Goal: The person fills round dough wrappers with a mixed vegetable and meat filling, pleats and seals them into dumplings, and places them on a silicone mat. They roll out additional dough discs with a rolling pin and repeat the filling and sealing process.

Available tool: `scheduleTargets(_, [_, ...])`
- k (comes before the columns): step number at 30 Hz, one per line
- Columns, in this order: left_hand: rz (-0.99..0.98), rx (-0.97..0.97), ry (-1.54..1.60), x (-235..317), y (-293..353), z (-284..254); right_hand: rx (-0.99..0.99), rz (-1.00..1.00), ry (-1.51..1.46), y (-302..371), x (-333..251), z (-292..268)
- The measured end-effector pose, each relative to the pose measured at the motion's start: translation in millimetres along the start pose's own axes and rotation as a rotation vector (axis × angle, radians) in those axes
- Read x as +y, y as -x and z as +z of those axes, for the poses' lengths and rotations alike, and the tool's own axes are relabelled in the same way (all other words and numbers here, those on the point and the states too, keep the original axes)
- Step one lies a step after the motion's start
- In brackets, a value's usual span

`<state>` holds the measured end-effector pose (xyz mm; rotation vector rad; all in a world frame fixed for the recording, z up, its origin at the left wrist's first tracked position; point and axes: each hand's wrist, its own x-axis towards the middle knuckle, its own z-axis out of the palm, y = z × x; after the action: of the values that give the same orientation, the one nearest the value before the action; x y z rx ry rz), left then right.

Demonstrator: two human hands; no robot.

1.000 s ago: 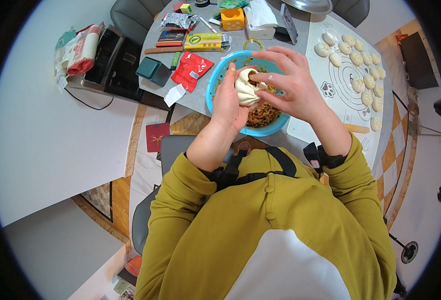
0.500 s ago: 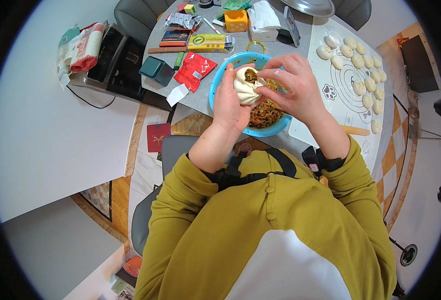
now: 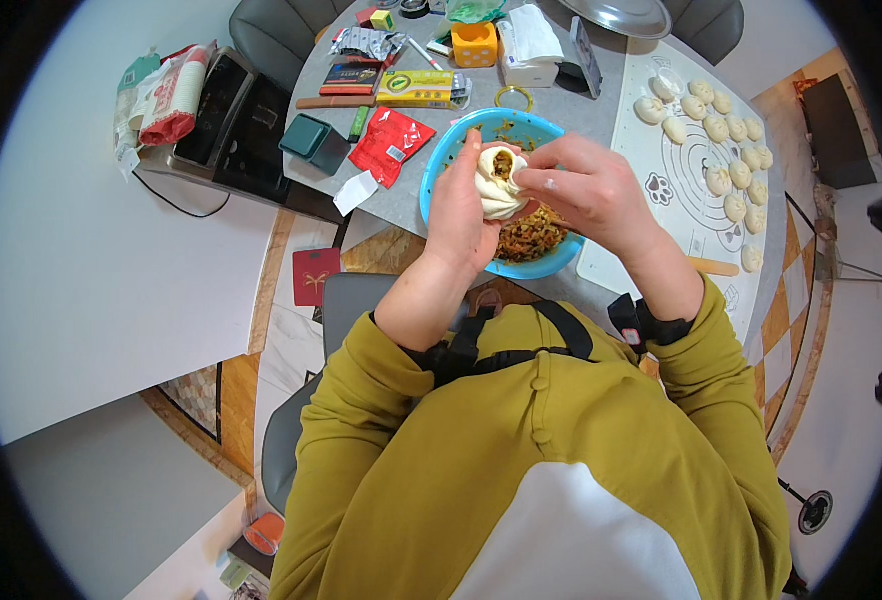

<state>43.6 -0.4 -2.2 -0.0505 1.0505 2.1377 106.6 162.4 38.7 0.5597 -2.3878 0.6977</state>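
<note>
A white stuffed bun [image 3: 498,199] with a pleated side and brown filling showing through its open top rests in my left hand [image 3: 460,205], whose fingers curl round it from the left and below. My right hand [image 3: 593,192] pinches the dough at the right edge of that opening between thumb and fingers. Both hands are above a light blue bowl [image 3: 434,172] of chopped, cooked-looking filling [image 3: 529,237]. A wooden-looking stick partly shows in the bowl beneath my right hand.
Right of the bowl, a white mat [image 3: 641,150] carries several dough pieces [image 3: 718,180] and a rolling pin [image 3: 713,266]. On the left stand a dark green canister [image 3: 315,143], a red packet [image 3: 391,146] and a yellow box [image 3: 414,88]. Behind are tissues [image 3: 529,45] and a phone-like screen [image 3: 586,57].
The bun has turned slightly in my left hand and its opening looks narrower. My right fingers have closed in on its edge, and both hands have shifted a little to the right.
</note>
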Motion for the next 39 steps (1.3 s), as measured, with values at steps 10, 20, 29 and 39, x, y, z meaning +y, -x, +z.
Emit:
scheduleTargets(10, [-0.059, -0.115, -0.197, 21, 2, 3, -0.040, 0.287, -0.237, -1, 6, 1])
scheduleTargets(20, [0.302, -0.067, -0.192, 13, 0, 5, 0.184, 0.402, -0.330, -6, -8, 10])
scheduleTargets(29, [0.098, -0.065, -0.270, 22, 7, 5, 0.019, -0.025, 0.055, -19, -7, -14])
scheduleTargets(39, [0.206, -0.210, -0.331, 47, 18, 4, 0.120, 0.075, -0.131, -18, -10, -7])
